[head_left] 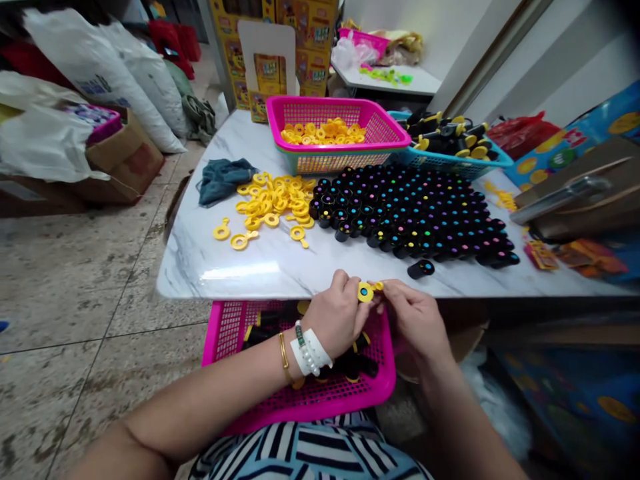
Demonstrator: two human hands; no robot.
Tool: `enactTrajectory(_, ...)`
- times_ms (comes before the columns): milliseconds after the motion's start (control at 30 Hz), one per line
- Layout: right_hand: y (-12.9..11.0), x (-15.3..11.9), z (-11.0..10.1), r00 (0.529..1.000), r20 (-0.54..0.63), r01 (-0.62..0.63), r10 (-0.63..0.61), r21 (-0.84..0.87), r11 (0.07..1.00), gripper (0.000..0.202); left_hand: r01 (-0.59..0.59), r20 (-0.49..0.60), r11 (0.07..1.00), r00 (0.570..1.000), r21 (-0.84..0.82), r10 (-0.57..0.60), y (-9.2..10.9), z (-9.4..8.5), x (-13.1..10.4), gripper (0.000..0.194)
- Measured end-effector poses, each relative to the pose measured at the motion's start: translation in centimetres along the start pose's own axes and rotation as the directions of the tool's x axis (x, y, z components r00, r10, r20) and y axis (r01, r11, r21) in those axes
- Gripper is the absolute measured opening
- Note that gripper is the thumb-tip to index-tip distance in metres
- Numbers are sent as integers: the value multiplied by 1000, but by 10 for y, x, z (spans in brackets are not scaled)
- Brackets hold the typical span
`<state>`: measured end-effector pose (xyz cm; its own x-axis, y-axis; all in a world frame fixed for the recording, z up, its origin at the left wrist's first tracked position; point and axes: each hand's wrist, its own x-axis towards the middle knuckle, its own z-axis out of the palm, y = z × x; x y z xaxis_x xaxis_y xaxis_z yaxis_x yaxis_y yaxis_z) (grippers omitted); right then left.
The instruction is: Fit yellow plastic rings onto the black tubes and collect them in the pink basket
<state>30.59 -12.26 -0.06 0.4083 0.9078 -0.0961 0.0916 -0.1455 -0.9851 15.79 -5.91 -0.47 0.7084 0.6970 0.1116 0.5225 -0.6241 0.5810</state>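
My left hand (336,313) is closed around a small piece, showing a yellow ring (362,297) around a dark centre with a blue dot. Most of what lies inside the fist is hidden. With its fingertips, my right hand (417,320) pinches the small tab at the ring's right side. Below both hands a pink basket (213,340) holds black cylinders with yellow ends. On the table ahead, a lone black cylinder (421,269) lies tilted in front of a block of standing black cylinders (400,207) with coloured dots. Loose yellow tabbed rings (275,200) are heaped to their left.
A second pink basket (340,107) with yellow rings stands at the table's back, beside a blue basket (450,159) of black-and-yellow pieces. A dark cloth (225,180) lies at left. Metal-handled brown object (575,193) stands at right; white sacks (105,73) stand on the floor.
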Motion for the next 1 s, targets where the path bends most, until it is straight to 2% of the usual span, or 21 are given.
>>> enactTrajectory(33, -3, 5, -4, 994, 81, -72, 70, 29, 997, 26, 5, 23, 1000, 1000, 20, -5, 1, -2, 1, 31)
enactTrajectory(100, -10, 16, -8, 952, 232, -221, 198, 76, 972, 19, -9, 77, 1000, 997, 23, 7, -1, -6, 3, 29)
enactTrajectory(167, -16, 24, -8, 914, 304, -311, 269, 97, 946, 20, -25, 118, 999, 993, -22, 28, -4, -9, 5, 27)
enactTrajectory(233, -19, 28, -4, 905, 307, -340, 294, 105, 935, 23, -23, 145, 996, 989, -92, 36, -9, -10, 8, 23)
enactTrajectory(333, -18, 26, 3, 916, 261, -343, 304, 120, 932, 25, 11, 158, 984, 987, -179, 17, -14, -7, 10, 22)
enactTrajectory(467, -14, 19, 11, 928, 207, -337, 308, 118, 934, 25, 70, 162, 976, 986, -204, -37, -12, -7, 8, 24)
enactTrajectory(567, -12, 19, 17, 944, 169, -305, 282, 131, 943, 26, 12, 233, 984, 972, -176, 30, -15, -20, 8, 18)
enactTrajectory(633, -12, 17, 22, 947, 190, -283, 258, 116, 952, 26, -52, 266, 994, 961, -99, 77, -22, -35, 9, 26)
enactTrajectory(700, -12, 12, 25, 932, 259, -277, 253, 61, 959, 24, -71, 208, 997, 976, 35, 62, -35, -53, 13, 39)
enactTrajectory(800, -9, 1, 24, 893, 342, -288, 291, -62, 956, 20, 14, 6, 966, 1000, 259, -16, -60, -75, 24, 44)
enactTrajectory(833, -9, -2, 23, 902, 329, -266, 280, -87, 960, 20, 44, -37, 950, 999, 308, -34, -67, -78, 28, 39)
enactTrajectory(900, -8, -4, 21, 954, 239, -154, 180, -123, 980, 19, 51, -56, 935, 998, 351, -34, -75, -75, 33, 24)
enactTrajectory(967, -9, -1, 22, 993, 115, 67, -42, -227, 972, 16, -9, -37, 944, 999, 329, 23, -73, -65, 33, 14)
enactTrajectory(1000, -10, 3, 23, 980, 87, 197, -178, -322, 926, 18, -57, -28, 955, 997, 293, 68, -70, -59, 31, 14)
